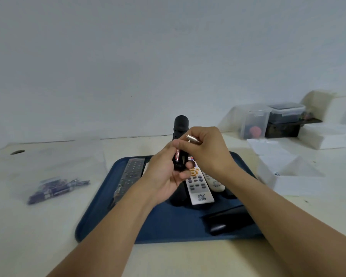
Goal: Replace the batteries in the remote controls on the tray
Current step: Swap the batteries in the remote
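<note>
Two hands raised above the blue tray point(100, 212), forearms converging. Left hand point(164, 174) grips an upright black remote point(181, 124), a battery point(177, 156) seated in its back. Right hand point(208, 148) pinches a second battery point(193, 139), silver end showing.

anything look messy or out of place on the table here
Mostly tidy. The blue-wrapped batteries lie loose in a scattered pile on the table, left of the blue tray. On the tray, a black cover-like piece lies detached near its front right corner.
</note>
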`<state>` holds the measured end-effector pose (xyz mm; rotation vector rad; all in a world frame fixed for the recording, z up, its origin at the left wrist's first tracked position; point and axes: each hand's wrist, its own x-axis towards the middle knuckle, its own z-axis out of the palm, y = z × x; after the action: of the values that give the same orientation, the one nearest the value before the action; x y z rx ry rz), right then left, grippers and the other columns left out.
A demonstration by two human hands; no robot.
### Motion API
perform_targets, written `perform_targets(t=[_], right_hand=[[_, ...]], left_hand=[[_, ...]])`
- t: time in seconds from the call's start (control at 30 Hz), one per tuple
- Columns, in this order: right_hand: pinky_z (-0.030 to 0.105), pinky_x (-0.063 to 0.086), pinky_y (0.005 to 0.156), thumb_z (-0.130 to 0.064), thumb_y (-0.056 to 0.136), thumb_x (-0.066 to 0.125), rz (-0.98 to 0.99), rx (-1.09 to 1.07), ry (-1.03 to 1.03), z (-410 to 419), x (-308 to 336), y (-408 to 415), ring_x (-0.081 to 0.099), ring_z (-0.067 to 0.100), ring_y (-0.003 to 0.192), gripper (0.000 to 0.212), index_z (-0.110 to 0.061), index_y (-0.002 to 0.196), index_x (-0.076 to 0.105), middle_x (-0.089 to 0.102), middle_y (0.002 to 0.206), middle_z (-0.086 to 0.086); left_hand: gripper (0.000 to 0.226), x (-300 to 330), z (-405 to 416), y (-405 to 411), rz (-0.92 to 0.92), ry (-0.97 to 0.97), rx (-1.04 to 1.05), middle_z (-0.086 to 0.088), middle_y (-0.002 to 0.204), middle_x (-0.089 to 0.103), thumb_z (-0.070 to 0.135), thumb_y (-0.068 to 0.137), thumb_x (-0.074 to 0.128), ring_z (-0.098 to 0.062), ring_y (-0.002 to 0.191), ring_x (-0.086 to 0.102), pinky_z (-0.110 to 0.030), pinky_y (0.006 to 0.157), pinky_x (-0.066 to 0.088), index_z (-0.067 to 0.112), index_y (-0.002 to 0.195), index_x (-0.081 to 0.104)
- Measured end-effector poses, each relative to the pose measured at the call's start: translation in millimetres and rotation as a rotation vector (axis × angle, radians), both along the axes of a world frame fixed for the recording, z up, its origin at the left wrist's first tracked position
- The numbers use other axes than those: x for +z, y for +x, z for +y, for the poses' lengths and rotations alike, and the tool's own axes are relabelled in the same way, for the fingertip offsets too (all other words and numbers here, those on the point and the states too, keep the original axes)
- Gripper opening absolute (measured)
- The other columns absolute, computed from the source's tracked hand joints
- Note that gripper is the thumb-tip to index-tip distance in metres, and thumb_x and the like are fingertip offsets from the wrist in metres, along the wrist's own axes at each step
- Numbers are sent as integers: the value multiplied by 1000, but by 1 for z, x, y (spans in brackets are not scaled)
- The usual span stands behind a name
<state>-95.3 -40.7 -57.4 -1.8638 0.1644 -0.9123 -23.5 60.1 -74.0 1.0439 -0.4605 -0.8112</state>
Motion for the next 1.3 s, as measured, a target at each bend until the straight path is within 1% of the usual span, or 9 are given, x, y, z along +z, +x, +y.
perform_targets(t=[0.27, 0.5, 0.6, 0.7, 0.8, 0.93, 1.07, 1.2, 1.3], right_hand=[[25, 55, 48, -11, 88, 75, -9, 95, 35, 9, -5, -1, 65, 17, 48, 5, -7, 85, 75, 73, 71, 2], [31, 60, 57, -9, 93, 68, 74, 115, -229, 11, -9, 0, 67, 12, 53, 15, -6, 80, 75, 64, 58, 0], [22, 49, 46, -20, 101, 58, 45, 136, -4, 12, 1, -3, 61, 14, 46, 21, -8, 90, 72, 59, 55, -6], [21, 29, 38, -43, 101, 53, 83, 140, 525, -2, 11, -4, 24, 12, 46, 39, -13, 75, 56, 29, 51, -8], [22, 25, 37, -47, 95, 43, 220, 328, 894, -18, 10, -4, 14, 13, 55, 37, -17, 73, 44, 22, 62, -3], [21, 31, 42, -24, 99, 38, 178, 484, 951, -28, 6, -3, 17, 12, 59, 24, -14, 78, 46, 27, 65, -2], [22, 43, 59, -34, 103, 48, 146, 422, 739, -35, 2, -2, 40, 11, 63, 29, -15, 88, 64, 45, 72, -4], [19, 33, 52, -28, 101, 55, 80, 394, 692, -34, 2, -4, 27, 10, 59, 24, -10, 93, 69, 35, 69, -2], [18, 43, 49, -20, 102, 53, 23, 457, 719, -34, 5, -5, 35, 10, 54, 21, -5, 93, 64, 36, 66, 1]], left_hand=[[53, 4, 3, -1, 124, -89, 21, -6, 75, 61, 47, 107, 37, -10, 48, 38, -18, 35, 26, 5, 119, 65], [22, 6, 7, 2, 76, -75, 63, -1, 60, 53, 23, 105, 48, -9, 44, 37, -17, 34, 26, 8, 90, 53], [20, 10, 10, 7, 93, -159, 76, -4, 72, 57, 20, 106, 45, -9, 48, 39, -17, 37, 27, 3, 105, 56], [18, 11, 9, 9, 87, -193, 91, -7, 83, 59, 16, 108, 41, -9, 49, 40, -17, 39, 27, 5, 117, 53], [20, 7, 9, 7, 7, -141, 130, -10, 85, 65, 15, 109, 38, -12, 48, 45, -19, 39, 33, 3, 114, 53], [24, 7, 7, 5, -62, -108, 156, -14, 88, 66, 7, 106, 36, -17, 55, 57, -24, 45, 44, -2, 121, 52], [27, 5, 4, 4, -104, -133, 149, -17, 104, 73, 6, 109, 35, -27, 78, 74, -33, 65, 60, 6, 130, 53], [29, 3, 4, 3, -144, -137, 148, -17, 107, 74, 7, 109, 36, -27, 81, 76, -33, 67, 61, 10, 133, 51], [29, 3, 4, 4, -149, -138, 147, -14, 105, 76, 7, 109, 37, -27, 83, 75, -34, 69, 61, 11, 134, 51]])
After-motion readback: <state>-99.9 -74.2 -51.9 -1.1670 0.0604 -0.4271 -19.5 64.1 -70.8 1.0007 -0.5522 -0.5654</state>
